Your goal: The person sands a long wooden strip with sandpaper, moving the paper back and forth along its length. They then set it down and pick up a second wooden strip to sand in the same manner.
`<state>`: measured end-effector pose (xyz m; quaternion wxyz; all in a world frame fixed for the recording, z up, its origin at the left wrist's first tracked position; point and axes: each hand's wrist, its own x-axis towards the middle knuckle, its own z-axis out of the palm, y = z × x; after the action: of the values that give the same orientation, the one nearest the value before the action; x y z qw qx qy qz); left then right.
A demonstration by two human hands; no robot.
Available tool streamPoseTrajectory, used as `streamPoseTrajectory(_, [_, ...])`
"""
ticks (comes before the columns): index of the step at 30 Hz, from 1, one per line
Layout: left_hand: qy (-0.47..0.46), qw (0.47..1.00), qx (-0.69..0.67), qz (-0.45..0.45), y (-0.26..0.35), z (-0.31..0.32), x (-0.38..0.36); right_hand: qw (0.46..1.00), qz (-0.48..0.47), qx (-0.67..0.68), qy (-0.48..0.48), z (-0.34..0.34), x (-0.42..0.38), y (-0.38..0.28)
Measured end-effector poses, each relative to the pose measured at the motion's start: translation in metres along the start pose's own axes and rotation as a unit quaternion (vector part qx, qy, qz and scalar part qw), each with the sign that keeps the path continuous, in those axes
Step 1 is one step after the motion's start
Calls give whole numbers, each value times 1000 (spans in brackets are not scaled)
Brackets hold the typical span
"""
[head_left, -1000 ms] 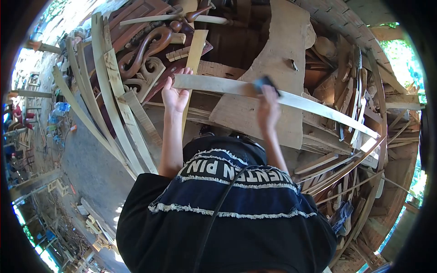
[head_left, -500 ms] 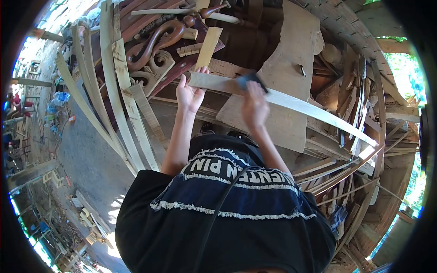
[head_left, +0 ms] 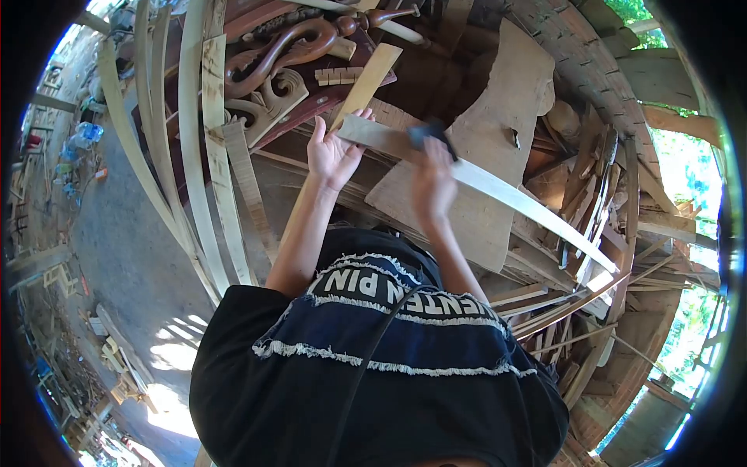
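A long pale wooden strip point(head_left: 506, 192) runs from my left hand down to the right. My left hand point(head_left: 334, 156), palm up, supports the strip's near end with its fingers beneath it and the thumb apart. My right hand point(head_left: 436, 183), blurred, grips a dark block point(head_left: 430, 138) against the strip's upper face, a little right of my left hand. Below the strip lies a torn brown cardboard sheet point(head_left: 475, 226). Another yellowish board point(head_left: 373, 78) passes behind my left hand.
Several long wooden strips point(head_left: 194, 148) stand at the left. Carved reddish-brown wood point(head_left: 292, 50) lies beyond my left hand. Scrap wood point(head_left: 595, 226) is piled at the right. Plastic bottles point(head_left: 87, 132) sit at the far left.
The camera view has shifted and turned slightly. My left hand has opened more under the strip's end. My right hand is still on the dark block, at about the same part of the strip.
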<state>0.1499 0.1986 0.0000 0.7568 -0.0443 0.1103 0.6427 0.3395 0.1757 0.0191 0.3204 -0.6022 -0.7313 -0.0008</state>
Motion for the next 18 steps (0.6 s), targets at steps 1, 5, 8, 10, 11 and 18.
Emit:
streamPoseTrajectory(1, [-13,1000,5,-6,0,-4,1,998,-58,9,-6,19,6,-22])
streamPoseTrajectory(5, [-153,985,-73,-27,9,-31,2,959,-154,213,-102,44,21,-72])
streamPoseTrajectory(8, [-40,999,-10,-22,9,1,-7,953,-165,217,-135,16,16,-42])
streamPoseTrajectory(10, [-37,999,-11,-23,6,-3,-7,987,-72,118,-80,1,4,-7])
streamPoseTrajectory(11, [-43,999,-8,-16,5,-5,-5,995,-32,77,-54,-1,2,14])
streamPoseTrajectory(18, [-224,965,-89,-103,14,-48,9,988,-99,108,-40,55,24,-59])
